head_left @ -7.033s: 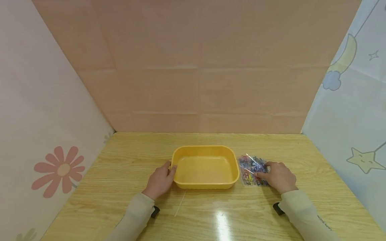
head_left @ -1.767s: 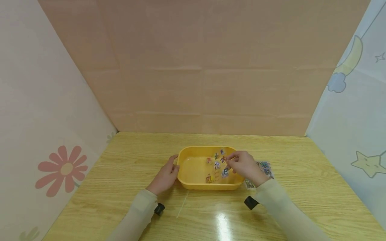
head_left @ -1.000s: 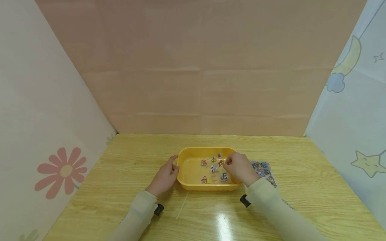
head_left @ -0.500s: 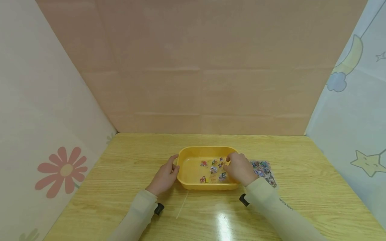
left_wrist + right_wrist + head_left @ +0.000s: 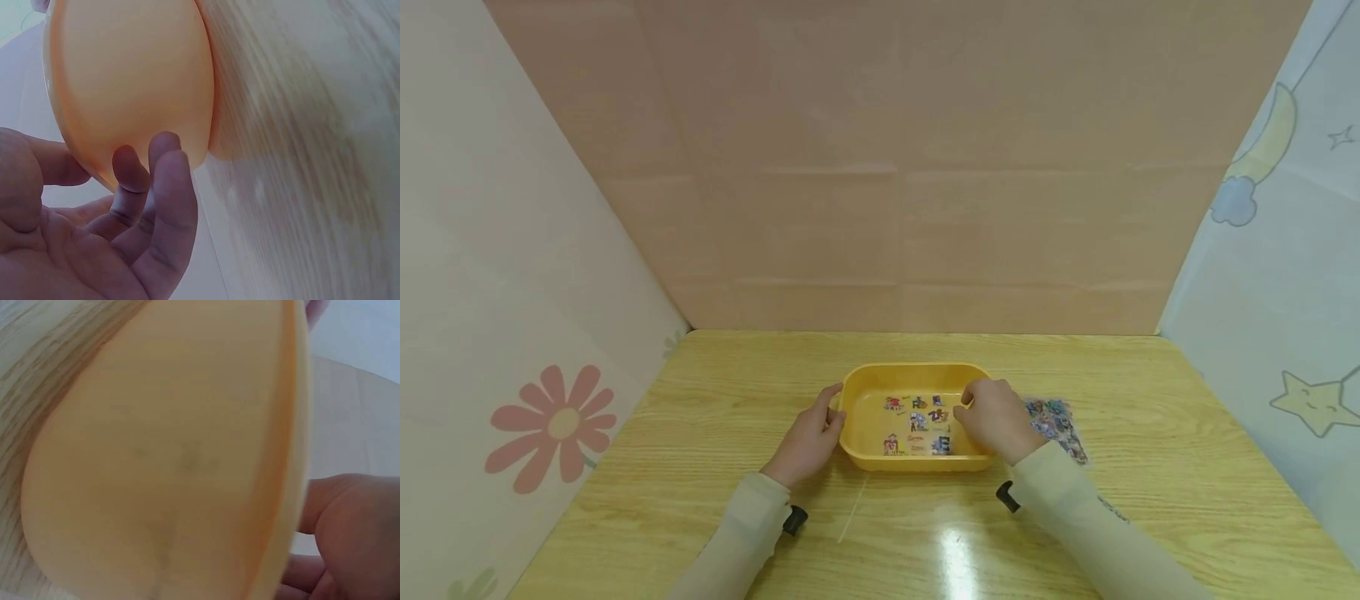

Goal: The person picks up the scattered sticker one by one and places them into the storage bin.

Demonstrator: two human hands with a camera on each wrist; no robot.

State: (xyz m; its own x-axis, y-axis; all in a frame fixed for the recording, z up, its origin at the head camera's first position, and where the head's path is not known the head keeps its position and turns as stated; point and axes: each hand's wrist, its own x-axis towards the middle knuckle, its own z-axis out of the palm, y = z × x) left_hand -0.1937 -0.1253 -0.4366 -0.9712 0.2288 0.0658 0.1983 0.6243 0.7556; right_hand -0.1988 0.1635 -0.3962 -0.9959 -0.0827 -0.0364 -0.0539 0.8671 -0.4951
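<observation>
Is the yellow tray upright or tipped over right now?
Upright: the yellow tray sits on the table, open side up, with small printed pictures visible inside.

Table (image 5: 730,392), light wood grain, one | on it we list: yellow tray (image 5: 917,465), one, upright, centre | packet of multicoloured prints (image 5: 1058,423), one, right of tray, partly hidden | thin pale line (image 5: 853,509), near side of tray; strip or mark, we cannot tell

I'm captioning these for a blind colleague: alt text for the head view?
A person's left hand grips a yellow plastic tray while the right hand reaches in at a clear sheet of colorful stickers. More stickers lie right of the tray on a wooden table.
</observation>
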